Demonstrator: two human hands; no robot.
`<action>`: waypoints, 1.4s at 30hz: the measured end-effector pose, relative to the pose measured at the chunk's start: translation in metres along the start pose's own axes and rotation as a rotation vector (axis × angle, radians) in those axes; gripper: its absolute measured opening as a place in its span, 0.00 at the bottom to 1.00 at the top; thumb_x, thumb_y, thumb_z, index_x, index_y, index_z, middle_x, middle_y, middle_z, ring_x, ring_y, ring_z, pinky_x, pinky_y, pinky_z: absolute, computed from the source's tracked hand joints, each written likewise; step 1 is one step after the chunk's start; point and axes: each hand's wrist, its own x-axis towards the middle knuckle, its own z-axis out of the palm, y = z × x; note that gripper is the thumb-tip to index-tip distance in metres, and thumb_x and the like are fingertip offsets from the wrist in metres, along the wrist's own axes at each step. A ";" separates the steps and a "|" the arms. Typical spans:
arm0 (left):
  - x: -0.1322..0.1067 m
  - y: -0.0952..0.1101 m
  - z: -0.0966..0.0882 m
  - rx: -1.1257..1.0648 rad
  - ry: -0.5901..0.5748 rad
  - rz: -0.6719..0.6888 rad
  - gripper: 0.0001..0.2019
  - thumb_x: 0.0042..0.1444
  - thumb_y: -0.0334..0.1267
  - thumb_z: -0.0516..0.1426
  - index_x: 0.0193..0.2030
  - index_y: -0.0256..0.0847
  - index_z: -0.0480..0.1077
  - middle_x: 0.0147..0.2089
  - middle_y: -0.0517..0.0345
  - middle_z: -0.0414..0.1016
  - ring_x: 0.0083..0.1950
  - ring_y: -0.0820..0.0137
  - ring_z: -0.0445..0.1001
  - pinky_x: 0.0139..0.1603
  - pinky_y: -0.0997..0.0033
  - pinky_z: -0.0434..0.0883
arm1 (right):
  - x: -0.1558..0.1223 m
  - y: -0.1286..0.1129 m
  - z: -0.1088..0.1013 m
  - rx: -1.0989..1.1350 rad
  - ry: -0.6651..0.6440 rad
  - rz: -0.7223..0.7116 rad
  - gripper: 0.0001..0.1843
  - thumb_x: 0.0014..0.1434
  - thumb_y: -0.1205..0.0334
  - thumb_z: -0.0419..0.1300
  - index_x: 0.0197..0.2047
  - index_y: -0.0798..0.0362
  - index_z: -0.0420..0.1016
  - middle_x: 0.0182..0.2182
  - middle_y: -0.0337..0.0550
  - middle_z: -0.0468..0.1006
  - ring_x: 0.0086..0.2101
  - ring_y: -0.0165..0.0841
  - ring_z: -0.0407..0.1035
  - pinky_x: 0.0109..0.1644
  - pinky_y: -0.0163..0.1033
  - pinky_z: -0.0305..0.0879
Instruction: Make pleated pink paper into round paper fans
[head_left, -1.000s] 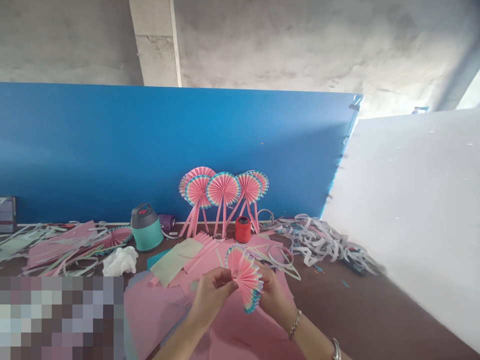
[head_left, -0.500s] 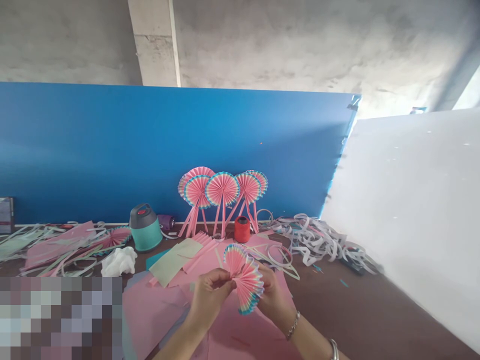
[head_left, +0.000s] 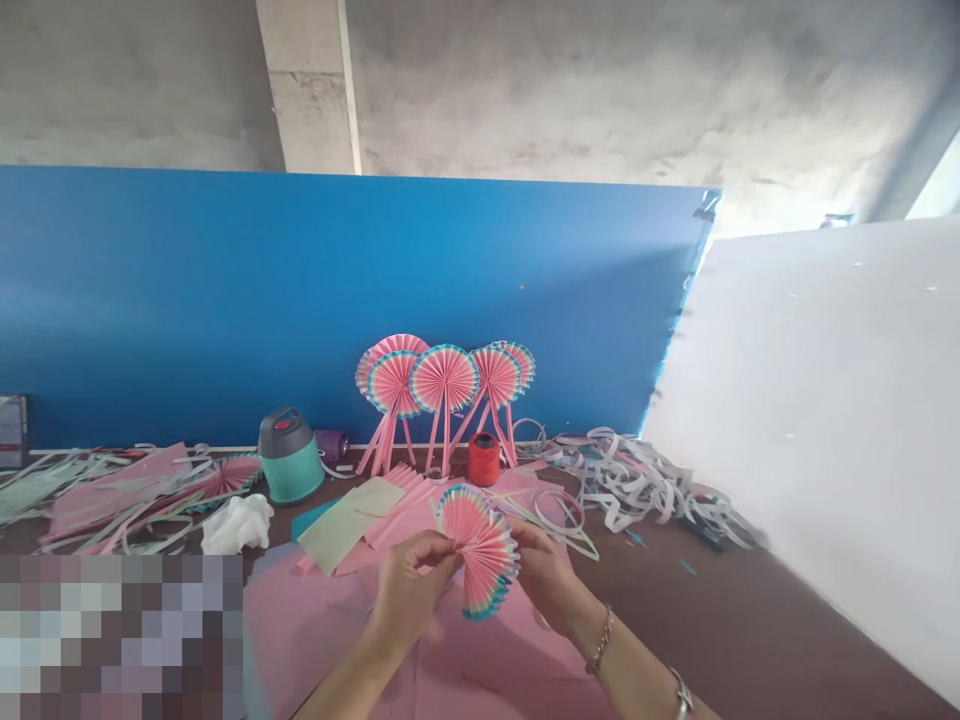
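Observation:
A pleated paper fan (head_left: 487, 555), pink with a yellow and blue edge, is spread into a partial round above pink sheets. My left hand (head_left: 416, 580) pinches it at its centre between thumb and fingers. At the fan's right edge is my right hand (head_left: 547, 575), its fingers bent round the pleats and partly hidden behind them. Bracelets circle my right wrist. Beyond my hands, several finished pleated rosettes (head_left: 445, 378) with pink paper legs lean against the blue panel.
Pink paper sheets (head_left: 495, 660) cover the brown table (head_left: 720, 620). A red spool (head_left: 484, 460) stands near the rosettes. Left of it are a teal and grey jar (head_left: 291, 465) and crumpled white tissue (head_left: 238, 523). Paper strips (head_left: 630, 475) lie heaped at right. A blue panel (head_left: 225, 290) rises behind.
The fan has shifted slightly left and opened into a smoother, more joined curve, its gap closed up. My right hand has moved a little to the right, with its fingers showing more beside the edge.

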 end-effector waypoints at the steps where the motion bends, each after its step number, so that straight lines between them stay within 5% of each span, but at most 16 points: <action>1: 0.000 -0.001 0.000 0.005 0.004 0.006 0.07 0.47 0.38 0.59 0.25 0.38 0.77 0.26 0.56 0.74 0.30 0.69 0.72 0.33 0.74 0.67 | 0.000 -0.001 0.000 0.041 -0.014 0.004 0.10 0.42 0.70 0.59 0.31 0.52 0.77 0.27 0.39 0.75 0.27 0.32 0.63 0.34 0.37 0.58; 6: 0.000 -0.005 0.000 0.028 0.001 0.041 0.07 0.47 0.38 0.59 0.25 0.38 0.76 0.26 0.56 0.74 0.29 0.69 0.72 0.33 0.74 0.67 | -0.001 -0.009 0.001 0.114 -0.051 -0.009 0.06 0.46 0.64 0.60 0.30 0.53 0.74 0.30 0.42 0.75 0.32 0.35 0.66 0.40 0.40 0.59; 14: -0.001 -0.007 0.001 0.071 -0.037 0.051 0.07 0.50 0.37 0.59 0.26 0.39 0.77 0.28 0.55 0.76 0.30 0.68 0.72 0.33 0.74 0.68 | -0.002 -0.008 -0.002 0.123 0.027 0.019 0.10 0.47 0.54 0.59 0.25 0.51 0.68 0.24 0.38 0.65 0.27 0.32 0.58 0.33 0.38 0.57; 25: 0.003 -0.010 -0.005 0.211 -0.002 0.069 0.08 0.52 0.36 0.57 0.27 0.40 0.76 0.28 0.56 0.76 0.32 0.68 0.73 0.34 0.74 0.67 | 0.004 -0.020 -0.010 0.211 0.178 -0.019 0.13 0.47 0.57 0.60 0.21 0.51 0.60 0.28 0.40 0.66 0.28 0.32 0.60 0.32 0.38 0.59; 32: 0.005 -0.010 -0.007 0.289 -0.040 0.075 0.08 0.53 0.37 0.56 0.28 0.41 0.76 0.29 0.57 0.77 0.32 0.68 0.74 0.34 0.74 0.66 | 0.003 -0.013 -0.025 -0.231 0.185 -0.133 0.11 0.48 0.58 0.65 0.35 0.51 0.71 0.31 0.38 0.66 0.24 0.27 0.57 0.26 0.34 0.57; 37: 0.007 -0.012 -0.010 0.317 -0.032 0.081 0.07 0.52 0.36 0.57 0.28 0.42 0.76 0.29 0.57 0.77 0.32 0.67 0.74 0.34 0.73 0.67 | 0.001 -0.017 -0.031 -0.492 0.092 -0.152 0.10 0.54 0.56 0.62 0.38 0.51 0.71 0.34 0.40 0.67 0.26 0.27 0.60 0.28 0.35 0.62; 42: 0.007 -0.014 -0.010 0.324 -0.070 0.073 0.06 0.50 0.35 0.57 0.28 0.42 0.76 0.30 0.57 0.78 0.32 0.67 0.75 0.34 0.72 0.67 | 0.002 -0.017 -0.027 -0.680 0.155 -0.161 0.08 0.52 0.61 0.61 0.36 0.52 0.71 0.33 0.40 0.70 0.30 0.30 0.62 0.30 0.34 0.62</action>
